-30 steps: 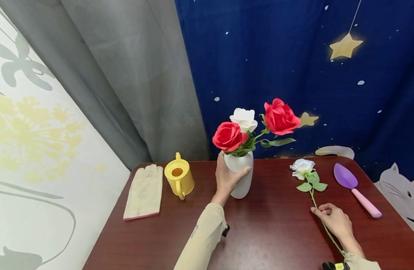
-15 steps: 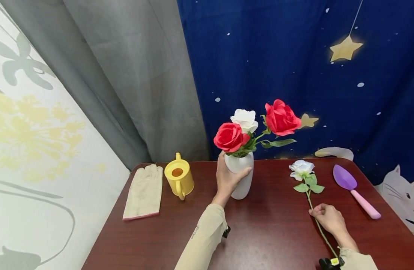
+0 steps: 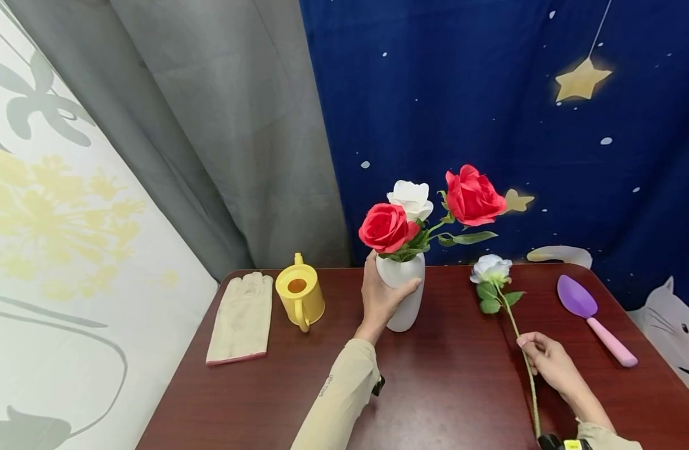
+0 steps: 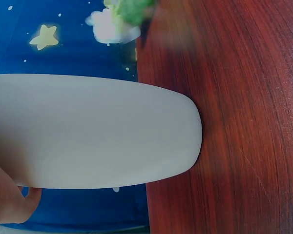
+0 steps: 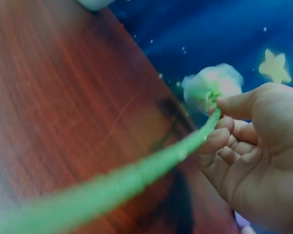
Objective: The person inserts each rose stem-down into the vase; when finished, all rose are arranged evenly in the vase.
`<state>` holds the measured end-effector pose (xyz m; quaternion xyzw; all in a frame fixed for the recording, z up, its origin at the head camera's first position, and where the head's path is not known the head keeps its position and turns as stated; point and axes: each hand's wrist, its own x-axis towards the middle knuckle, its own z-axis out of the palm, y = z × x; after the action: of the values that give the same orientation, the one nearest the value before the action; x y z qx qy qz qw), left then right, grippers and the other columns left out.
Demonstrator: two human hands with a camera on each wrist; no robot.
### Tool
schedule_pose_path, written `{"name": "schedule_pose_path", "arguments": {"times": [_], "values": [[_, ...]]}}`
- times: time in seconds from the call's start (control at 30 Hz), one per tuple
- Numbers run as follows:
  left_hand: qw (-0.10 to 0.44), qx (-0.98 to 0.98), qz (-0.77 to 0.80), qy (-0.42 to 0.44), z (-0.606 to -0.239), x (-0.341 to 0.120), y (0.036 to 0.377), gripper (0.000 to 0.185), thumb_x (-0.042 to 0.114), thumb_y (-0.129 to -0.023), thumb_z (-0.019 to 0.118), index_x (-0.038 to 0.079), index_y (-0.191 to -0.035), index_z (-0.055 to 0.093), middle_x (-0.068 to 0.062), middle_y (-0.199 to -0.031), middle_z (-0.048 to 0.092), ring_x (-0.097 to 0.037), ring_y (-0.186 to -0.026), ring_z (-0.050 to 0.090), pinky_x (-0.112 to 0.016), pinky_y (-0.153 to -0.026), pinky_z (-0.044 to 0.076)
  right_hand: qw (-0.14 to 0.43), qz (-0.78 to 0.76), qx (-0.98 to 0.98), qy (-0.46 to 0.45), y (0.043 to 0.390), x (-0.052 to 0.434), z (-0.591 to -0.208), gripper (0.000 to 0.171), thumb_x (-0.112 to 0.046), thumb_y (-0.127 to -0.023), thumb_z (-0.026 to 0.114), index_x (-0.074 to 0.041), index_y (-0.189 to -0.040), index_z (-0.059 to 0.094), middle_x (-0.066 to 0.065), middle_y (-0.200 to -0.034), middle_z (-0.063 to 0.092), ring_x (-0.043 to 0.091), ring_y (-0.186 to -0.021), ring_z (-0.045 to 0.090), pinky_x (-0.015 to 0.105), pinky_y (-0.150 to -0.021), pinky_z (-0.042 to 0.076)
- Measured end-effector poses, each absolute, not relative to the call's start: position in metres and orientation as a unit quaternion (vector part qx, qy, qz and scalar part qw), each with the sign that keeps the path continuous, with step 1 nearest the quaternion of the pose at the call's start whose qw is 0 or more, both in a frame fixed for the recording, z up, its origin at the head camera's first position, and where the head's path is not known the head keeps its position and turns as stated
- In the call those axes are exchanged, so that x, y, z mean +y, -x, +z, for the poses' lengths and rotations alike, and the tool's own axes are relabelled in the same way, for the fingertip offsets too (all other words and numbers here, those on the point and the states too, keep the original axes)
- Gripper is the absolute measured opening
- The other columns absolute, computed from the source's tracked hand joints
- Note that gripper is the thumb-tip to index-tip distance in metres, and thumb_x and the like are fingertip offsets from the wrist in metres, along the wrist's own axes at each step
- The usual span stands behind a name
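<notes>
Here, a person's left hand (image 3: 382, 297) wraps around a white vase (image 3: 401, 290) standing upright on a dark red table (image 3: 456, 387), thumb and fingers curled about its body just below the neck. Two red roses (image 3: 385, 227) and one white rose (image 3: 411, 198) rise from its mouth. The right hand (image 3: 549, 362), near the table's right side, pinches the green stem (image 3: 515, 328) of a loose white rose (image 3: 491, 269) between thumb and curled fingers, as the right wrist view shows up close. The stem's long axis runs from near the right wrist, up and away from the person, toward the backdrop, so the bloom leads and sits just to the right of the vase, below the vase's mouth and apart from it. The right hand alone carries this flower; the vase lies to its left.

Elsewhere on the table: a yellow watering can (image 3: 300, 297) and a beige glove (image 3: 242, 315) left of the vase, and a purple scoop with a pink handle (image 3: 594, 319) at far right. A starry blue curtain (image 3: 490, 94) hangs behind.
</notes>
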<state>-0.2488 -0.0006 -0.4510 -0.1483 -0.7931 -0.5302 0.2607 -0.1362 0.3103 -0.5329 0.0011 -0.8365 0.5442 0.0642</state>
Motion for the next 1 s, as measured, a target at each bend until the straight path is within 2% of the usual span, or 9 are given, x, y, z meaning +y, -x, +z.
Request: {"name": "schedule_pose_path", "arguments": {"times": [0.23, 0.37, 0.5, 0.63, 0.7, 0.83, 0.93, 1.0], "values": [[0.261, -0.795, -0.528, 0.148, -0.450, -0.001, 0.248, 0.090, 0.049, -0.065, 0.079, 0.023, -0.138, 0.032, 0.008, -0.124, 0.046, -0.005, -0.108, 0.046, -0.029, -0.080, 0.049, 0.120, 0.577, -0.807, -0.040, 0.136, 0.308, -0.523, 0.009, -0.011, -0.097, 0.048, -0.006, -0.096, 0.056, 0.004, -0.065, 0.049, 0.016, -0.048, 0.048, 0.029, -0.044, 0.042], [0.257, -0.795, -0.529, 0.146, -0.451, -0.001, 0.248, 0.090, 0.048, -0.066, 0.079, 0.024, -0.138, 0.032, 0.008, -0.124, 0.046, -0.005, -0.107, 0.046, -0.029, -0.079, 0.049, 0.123, 0.657, -0.742, -0.060, 0.150, 0.326, -0.552, 0.018, -0.012, -0.096, 0.050, 0.003, -0.105, 0.052, 0.009, -0.075, 0.054, 0.013, -0.056, 0.052, 0.028, -0.044, 0.045], [0.255, -0.796, -0.529, 0.145, -0.451, -0.001, 0.248, 0.090, 0.049, -0.066, 0.079, 0.024, -0.138, 0.032, 0.008, -0.124, 0.046, -0.005, -0.107, 0.046, -0.029, -0.080, 0.049, 0.119, 0.709, -0.693, -0.059, 0.163, 0.343, -0.580, 0.027, -0.010, -0.096, 0.051, 0.011, -0.112, 0.043, 0.015, -0.094, 0.054, 0.013, -0.074, 0.057, 0.027, -0.050, 0.050], [0.258, -0.795, -0.529, 0.146, -0.451, -0.001, 0.248, 0.090, 0.049, -0.066, 0.079, 0.023, -0.138, 0.032, 0.007, -0.123, 0.047, -0.007, -0.106, 0.047, -0.031, -0.080, 0.049, 0.114, 0.745, -0.651, -0.092, 0.167, 0.349, -0.584, 0.020, -0.001, -0.096, 0.047, 0.009, -0.113, 0.044, 0.016, -0.102, 0.057, 0.018, -0.091, 0.058, 0.031, -0.060, 0.053], [0.261, -0.795, -0.528, 0.147, -0.452, -0.001, 0.248, 0.090, 0.048, -0.065, 0.080, 0.023, -0.138, 0.032, 0.006, -0.123, 0.047, -0.007, -0.106, 0.048, -0.031, -0.079, 0.050, 0.108, 0.762, -0.628, -0.118, 0.163, 0.347, -0.575, 0.021, 0.003, -0.095, 0.046, 0.005, -0.116, 0.045, 0.014, -0.103, 0.060, 0.019, -0.094, 0.059, 0.032, -0.063, 0.053], [0.265, -0.796, -0.524, 0.148, -0.452, -0.001, 0.248, 0.090, 0.048, -0.066, 0.080, 0.022, -0.137, 0.033, 0.006, -0.122, 0.047, -0.007, -0.106, 0.048, -0.031, -0.078, 0.050, 0.104, 0.803, -0.564, -0.164, 0.145, 0.325, -0.529, 0.023, 0.006, -0.094, 0.046, 0.002, -0.117, 0.046, 0.010, -0.099, 0.064, 0.018, -0.093, 0.063, 0.031, -0.069, 0.054], [0.266, -0.795, -0.524, 0.149, -0.451, -0.001, 0.248, 0.090, 0.048, -0.066, 0.080, 0.022, -0.137, 0.033, 0.007, -0.122, 0.047, -0.007, -0.105, 0.048, -0.031, -0.078, 0.050, 0.105, 0.844, -0.487, -0.198, 0.130, 0.304, -0.491, 0.022, 0.012, -0.093, 0.038, 0.004, -0.111, 0.047, 0.015, -0.098, 0.065, 0.023, -0.093, 0.064, 0.033, -0.074, 0.053], [0.266, -0.795, -0.525, 0.148, -0.452, 0.000, 0.249, 0.090, 0.048, -0.065, 0.080, 0.023, -0.137, 0.032, 0.006, -0.123, 0.047, -0.007, -0.106, 0.048, -0.031, -0.079, 0.050, 0.109, 0.865, -0.437, -0.221, 0.124, 0.296, -0.478, 0.029, 0.019, -0.092, 0.030, 0.006, -0.109, 0.049, 0.019, -0.098, 0.064, 0.027, -0.094, 0.064, 0.036, -0.076, 0.053]]}}
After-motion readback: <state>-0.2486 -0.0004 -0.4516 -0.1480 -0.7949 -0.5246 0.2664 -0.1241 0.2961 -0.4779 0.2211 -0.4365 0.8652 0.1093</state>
